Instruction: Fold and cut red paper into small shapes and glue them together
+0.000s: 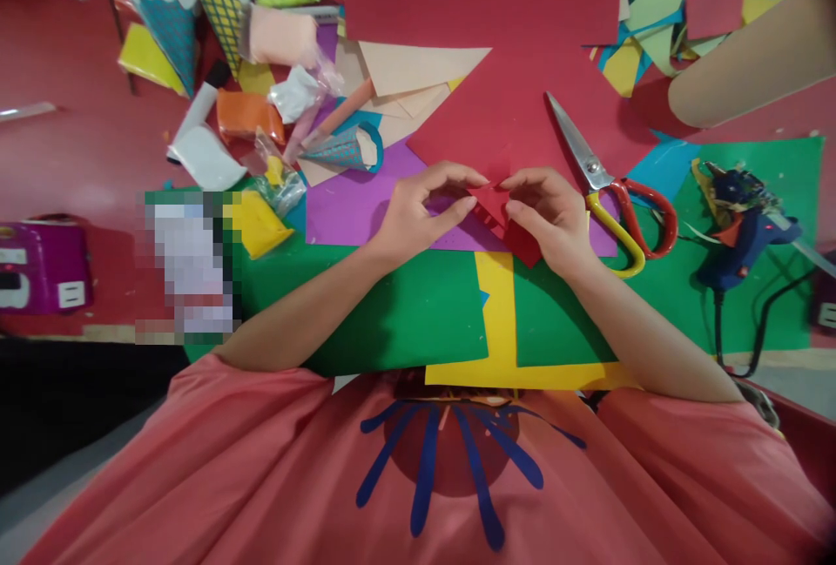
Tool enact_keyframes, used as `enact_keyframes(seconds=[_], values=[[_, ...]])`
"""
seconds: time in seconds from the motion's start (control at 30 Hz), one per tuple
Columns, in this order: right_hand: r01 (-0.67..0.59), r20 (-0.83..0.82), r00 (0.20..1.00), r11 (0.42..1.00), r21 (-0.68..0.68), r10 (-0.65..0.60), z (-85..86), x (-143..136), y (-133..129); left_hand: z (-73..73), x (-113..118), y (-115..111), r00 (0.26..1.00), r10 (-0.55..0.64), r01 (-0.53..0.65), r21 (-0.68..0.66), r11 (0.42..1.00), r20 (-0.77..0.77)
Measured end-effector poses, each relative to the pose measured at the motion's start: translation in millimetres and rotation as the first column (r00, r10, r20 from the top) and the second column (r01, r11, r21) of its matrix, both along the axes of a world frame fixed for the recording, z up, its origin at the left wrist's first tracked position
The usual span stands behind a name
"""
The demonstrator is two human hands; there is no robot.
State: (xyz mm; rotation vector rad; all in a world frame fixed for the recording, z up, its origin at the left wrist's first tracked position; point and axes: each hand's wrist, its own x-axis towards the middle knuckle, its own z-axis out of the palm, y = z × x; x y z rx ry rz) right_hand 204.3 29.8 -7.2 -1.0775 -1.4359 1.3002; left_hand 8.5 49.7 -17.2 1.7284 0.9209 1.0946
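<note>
A small folded piece of red paper [491, 205] is pinched between my two hands, above the purple sheet. My left hand [428, 206] grips its left corner between thumb and fingers. On the other side my right hand [549, 210] pinches the right edge, and some of the paper is hidden behind those fingers. Part of the red piece hangs below, toward the green sheet. Just right of my right hand lies a pair of scissors [597, 173] with one yellow and one red handle, its blades pointing away from me.
Purple paper [353, 208], green sheets [392, 312] and yellow paper [500, 321] cover the near table. A glue gun [744, 247] with its cord lies right. Paper cones [166, 25] and clay packets [280, 34] crowd the left; a cardboard tube [758, 60] is at upper right.
</note>
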Motion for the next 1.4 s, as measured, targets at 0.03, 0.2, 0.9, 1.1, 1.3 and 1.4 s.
enact_keyframes(seconds=[0.03, 0.2, 0.9, 1.1, 1.3, 1.4], values=[[-0.014, 0.005, 1.0, 1.0, -0.006, 0.014, 0.2, -0.3, -0.3, -0.2, -0.2, 0.1, 1.0, 0.0, 0.0, 0.004, 1.0, 0.003], [-0.051, 0.088, 0.995, 0.999, 0.012, 0.05, 1.0, -2.8, -2.0, 0.1, -0.4, -0.6, 1.0, 0.017, -0.017, 0.018, 1.0, 0.002], [-0.079, 0.072, 0.994, 0.997, -0.015, 0.08, 2.1, -2.1, -5.3, 0.9, -0.2, -2.8, 0.995, 0.021, -0.005, 0.158, 0.987, -0.097], [-0.007, 0.047, 0.999, 1.0, 0.003, 0.006, 1.1, -2.8, -7.1, -0.7, -1.1, -2.3, 0.995, 0.006, 0.016, 0.21, 0.978, -0.1], [-0.002, 0.161, 0.987, 0.988, 0.156, -0.024, 2.0, -2.0, -7.5, 1.5, -0.6, -2.2, 0.996, 0.023, -0.008, 0.169, 0.986, -0.092], [-0.01, 0.144, 0.989, 0.988, 0.155, -0.012, 3.5, -3.0, -6.7, 1.6, 1.1, -3.2, 0.995, 0.037, -0.026, 0.125, 0.992, -0.09]])
